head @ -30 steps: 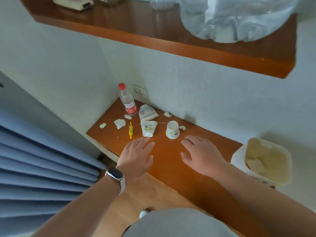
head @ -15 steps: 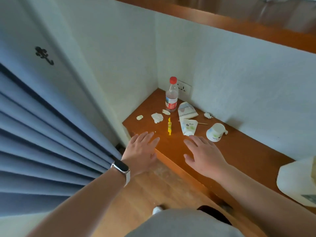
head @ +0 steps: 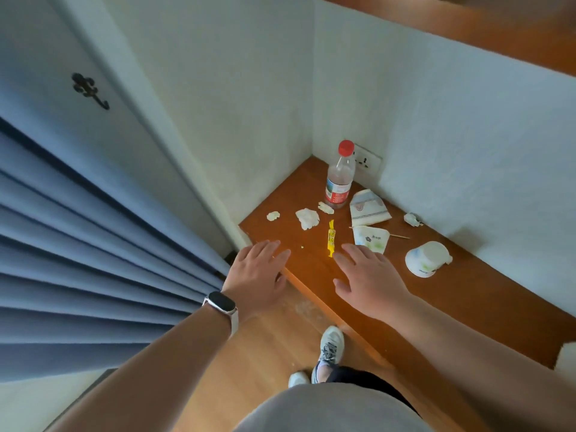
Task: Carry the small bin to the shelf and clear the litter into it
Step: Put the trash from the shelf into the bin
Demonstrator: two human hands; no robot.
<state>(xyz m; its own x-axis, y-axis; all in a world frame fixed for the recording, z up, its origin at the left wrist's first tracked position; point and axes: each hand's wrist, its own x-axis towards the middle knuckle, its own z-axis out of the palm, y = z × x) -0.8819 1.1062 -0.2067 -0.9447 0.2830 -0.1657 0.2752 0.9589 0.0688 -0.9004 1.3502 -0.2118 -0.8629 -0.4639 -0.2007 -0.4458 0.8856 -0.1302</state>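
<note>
Litter lies on the brown wooden shelf (head: 467,294) in the corner: a red-capped plastic bottle (head: 339,177) standing upright, a yellow wrapper (head: 331,239), crumpled tissue bits (head: 307,218), two flattened paper cups (head: 369,208), and a white paper cup (head: 425,258) on its side. My left hand (head: 258,271) hovers open over the shelf's near left corner. My right hand (head: 366,277) is open with fingers spread, its fingertips just short of the yellow wrapper. Only a white corner of the small bin (head: 567,357) shows at the right edge.
A blue pleated curtain (head: 78,260) hangs at left beside a white wall with a dark hook (head: 90,90). A wall socket (head: 367,162) sits behind the bottle. An upper wooden shelf (head: 498,32) overhangs. Below are the wooden floor and my shoe (head: 330,347).
The view has swung left and down, so the bin slid almost out of frame at right. Both open hands shifted left along the shelf edge toward the litter.
</note>
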